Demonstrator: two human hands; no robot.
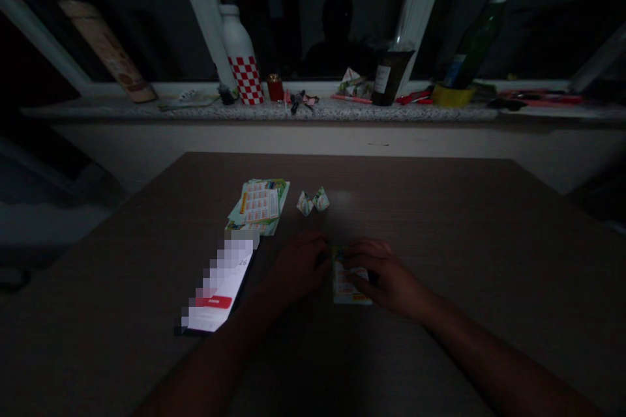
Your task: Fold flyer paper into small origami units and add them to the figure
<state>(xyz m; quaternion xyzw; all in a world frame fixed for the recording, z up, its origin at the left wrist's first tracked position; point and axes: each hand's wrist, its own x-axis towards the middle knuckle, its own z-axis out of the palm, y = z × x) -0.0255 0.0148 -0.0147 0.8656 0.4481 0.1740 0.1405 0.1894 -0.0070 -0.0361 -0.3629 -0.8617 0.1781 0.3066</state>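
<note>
Brown table (pixel 450 215), leaflet pile (pixel 260 203), phone (pixel 222 290), folded paper (pixel 321 199), printed sheet (pixel 343 288)

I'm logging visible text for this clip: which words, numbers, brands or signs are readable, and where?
"26": phone screen; its red button's text is too small.
Stacked printed papers: too blurred.
Printed paper under the right hand: too blurred.
Dark pouch label: too small.
Green bottle labels: unreadable.

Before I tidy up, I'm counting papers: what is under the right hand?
A printed paper lies under the right hand, left side and bottom showing; the covered part, and any sheet beneath, can't be seen.
</note>
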